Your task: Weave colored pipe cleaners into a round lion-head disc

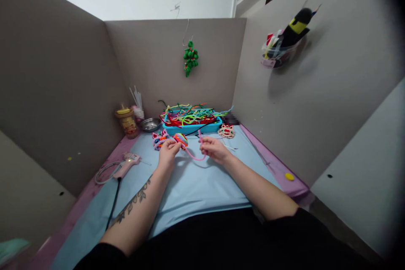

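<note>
My left hand (168, 151) is closed on a small multicoloured pipe-cleaner ball (181, 138) over the light blue mat (193, 190). A pink pipe cleaner (195, 157) hangs in a loop from the ball across to my right hand (214, 148), which pinches its other end, with the tip sticking up. Just left of the ball lies a pink and blue pipe-cleaner figure (158, 139). A white and red pipe-cleaner figure (226, 131) lies beyond my right hand.
A blue tray (191, 127) full of coloured pipe cleaners stands at the back. Left of it are a metal bowl (150, 124) and a yellow-lidded jar (127, 122). A pink glue gun (126, 164) with its cable lies at left. Grey partition walls enclose the desk; a green ornament (190, 58) hangs on the back one.
</note>
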`<state>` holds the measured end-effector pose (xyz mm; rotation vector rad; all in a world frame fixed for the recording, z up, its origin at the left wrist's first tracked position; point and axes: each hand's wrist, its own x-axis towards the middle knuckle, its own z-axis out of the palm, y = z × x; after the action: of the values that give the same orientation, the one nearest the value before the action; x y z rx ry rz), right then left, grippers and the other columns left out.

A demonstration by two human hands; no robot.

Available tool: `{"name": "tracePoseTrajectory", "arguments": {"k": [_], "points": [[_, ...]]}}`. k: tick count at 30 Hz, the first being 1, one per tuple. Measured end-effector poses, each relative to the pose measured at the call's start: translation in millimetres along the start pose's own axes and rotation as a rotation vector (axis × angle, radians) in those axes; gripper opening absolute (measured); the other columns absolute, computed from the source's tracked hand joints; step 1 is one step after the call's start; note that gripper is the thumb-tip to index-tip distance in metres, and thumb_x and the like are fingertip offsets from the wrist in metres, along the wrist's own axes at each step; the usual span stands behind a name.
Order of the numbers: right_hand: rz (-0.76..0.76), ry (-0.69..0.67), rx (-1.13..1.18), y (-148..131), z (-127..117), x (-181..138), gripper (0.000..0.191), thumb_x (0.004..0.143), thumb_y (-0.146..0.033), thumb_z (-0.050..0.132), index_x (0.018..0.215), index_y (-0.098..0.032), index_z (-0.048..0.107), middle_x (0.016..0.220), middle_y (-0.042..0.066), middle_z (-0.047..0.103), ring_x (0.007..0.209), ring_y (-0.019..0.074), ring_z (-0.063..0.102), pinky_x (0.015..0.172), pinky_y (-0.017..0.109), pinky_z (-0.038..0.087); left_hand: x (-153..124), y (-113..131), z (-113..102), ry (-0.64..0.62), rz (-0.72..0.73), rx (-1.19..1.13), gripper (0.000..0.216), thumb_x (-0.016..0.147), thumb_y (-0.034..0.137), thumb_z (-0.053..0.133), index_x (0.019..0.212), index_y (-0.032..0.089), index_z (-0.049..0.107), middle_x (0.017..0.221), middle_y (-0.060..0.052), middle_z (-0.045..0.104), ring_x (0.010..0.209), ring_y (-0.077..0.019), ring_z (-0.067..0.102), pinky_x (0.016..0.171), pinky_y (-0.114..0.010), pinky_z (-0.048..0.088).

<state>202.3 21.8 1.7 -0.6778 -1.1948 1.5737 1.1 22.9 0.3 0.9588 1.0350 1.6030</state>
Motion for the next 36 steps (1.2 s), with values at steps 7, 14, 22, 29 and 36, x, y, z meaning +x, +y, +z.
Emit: {"name": "tracePoseTrajectory", "arguments": {"k": [7,14,22,29,36], "points": [[-0.056,-0.02,-0.443,26.4,12.9,3.8,0.019,0.062,-0.023,0.067,0.077,-0.015,0.061,0.064,-0.001,0.066,0.056,0.0103,0.057,0.059,0.023,0.042,-7.9,7.1,5.3,-0.05,-0.103,-0.11,0.047,0.044,0.028,0.083,0.076,0.018,0.051,0.06,0.004,0.06,0.059,-0.01,0.057,0.065,-0.024,0.043],[-0.102,-0.004,-0.665,30.8,14.3,3.7,0.009,0.066,-0.022,0.06,0.072,-0.015,0.062,0.06,-0.001,0.064,0.054,0.0106,0.055,0.054,0.021,0.041,-10.8,4.9,7.0,-0.104,-0.118,-0.143,0.051,0.043,0.025,0.084,0.08,0.017,0.049,0.066,0.001,0.066,0.059,-0.0097,0.059,0.067,-0.024,0.043],[-0.192,0.049,-0.744,27.8,19.7,1.2,0.007,0.069,-0.022,0.058,0.071,-0.017,0.063,0.06,-0.001,0.062,0.053,0.0101,0.053,0.053,0.02,0.04,-8.8,-0.1,5.7,-0.13,-0.094,-0.109,0.051,0.046,0.029,0.084,0.082,0.016,0.051,0.066,0.001,0.065,0.057,-0.0097,0.059,0.065,-0.025,0.044],[-0.187,0.046,-0.773,23.4,21.9,-2.4,0.009,0.07,-0.021,0.056,0.072,-0.015,0.063,0.06,-0.001,0.062,0.054,0.0099,0.051,0.053,0.02,0.039,-6.8,-2.3,4.2,-0.122,-0.094,-0.089,0.059,0.047,0.029,0.084,0.098,0.014,0.058,0.074,-0.002,0.068,0.062,-0.0112,0.061,0.066,-0.025,0.045],[-0.186,0.053,-0.755,21.6,22.4,-3.0,0.01,0.069,-0.021,0.055,0.071,-0.015,0.063,0.059,-0.001,0.061,0.054,0.0101,0.052,0.054,0.021,0.039,-8.4,0.9,5.1,-0.189,-0.188,-0.184,0.047,0.051,0.023,0.082,0.093,0.015,0.064,0.084,-0.004,0.069,0.074,-0.0135,0.064,0.073,-0.025,0.047]]}}
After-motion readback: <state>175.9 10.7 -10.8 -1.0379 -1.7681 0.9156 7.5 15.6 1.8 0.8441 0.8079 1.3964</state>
